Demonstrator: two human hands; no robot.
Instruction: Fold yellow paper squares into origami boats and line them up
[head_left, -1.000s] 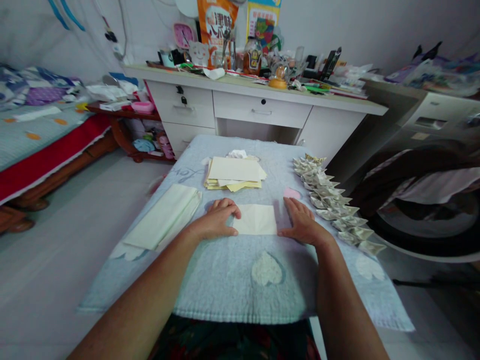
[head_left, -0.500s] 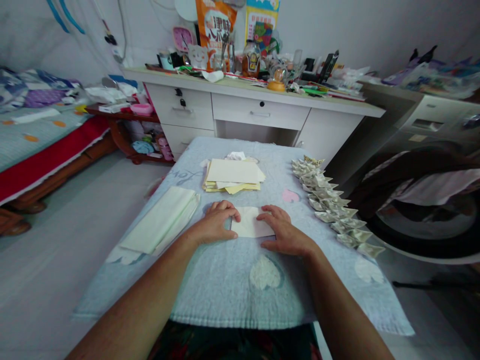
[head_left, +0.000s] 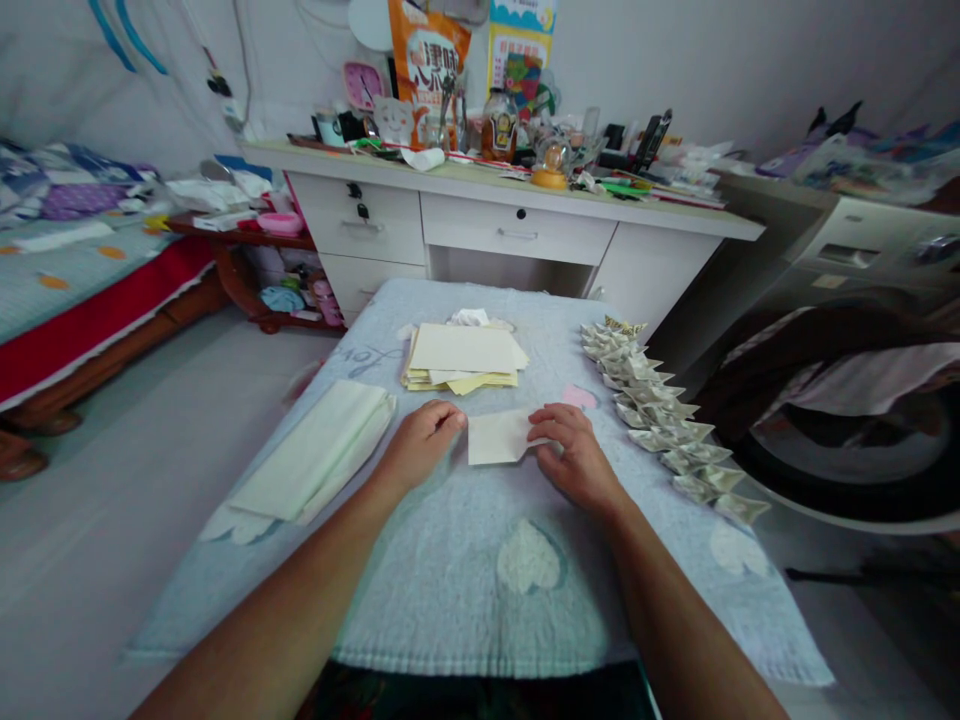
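Between my hands a small cream sheet of paper (head_left: 496,438) is raised a little off the cloth, its right part bent. My right hand (head_left: 576,455) grips its right end, fingers on top and thumb by the lower edge. My left hand (head_left: 424,440) is closed in a pinch at the sheet's upper left corner; the fingertips hide how much of the paper is between them. Just beyond lies a stack of cream and yellow paper (head_left: 465,348). Left of my left hand is a folded pale bundle (head_left: 319,450), perhaps paper or cloth.
A light blue cloth (head_left: 450,580) with heart shapes covers the table. Along its right side runs a row of folded paper shapes (head_left: 652,410). A cluttered white desk (head_left: 517,230) stands behind, a front-loading washing machine (head_left: 855,250) at right, a bed (head_left: 97,300) at left.
The sheet has come up from lying flat. My left hand has gone from spread fingers to a pinch at its corner, and my right hand has closed on its right end.
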